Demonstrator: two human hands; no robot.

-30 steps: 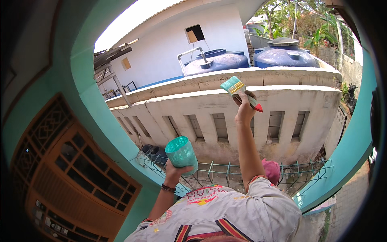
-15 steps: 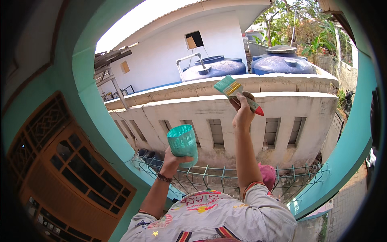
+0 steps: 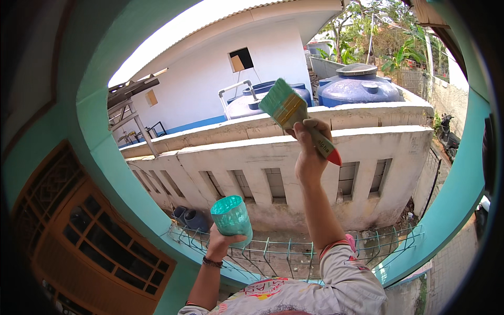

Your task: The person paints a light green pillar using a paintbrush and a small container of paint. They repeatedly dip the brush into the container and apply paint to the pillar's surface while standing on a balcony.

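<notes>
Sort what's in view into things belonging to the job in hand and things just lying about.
Job in hand:
paintbrush, in the right hand
green container, in the left hand

Just about:
blue tanks, behind the wall
dark containers, low at left

Flat brush [image 3: 290, 110] raised beyond the green cup [image 3: 232, 217]

The green cup, translucent and streaked, is held open end up, its rim leaning left. Above and right of the cup, well apart from it, the flat brush slants: green bristles upper left, gold-coloured band, grey-green handle, red tip lower right.
</notes>
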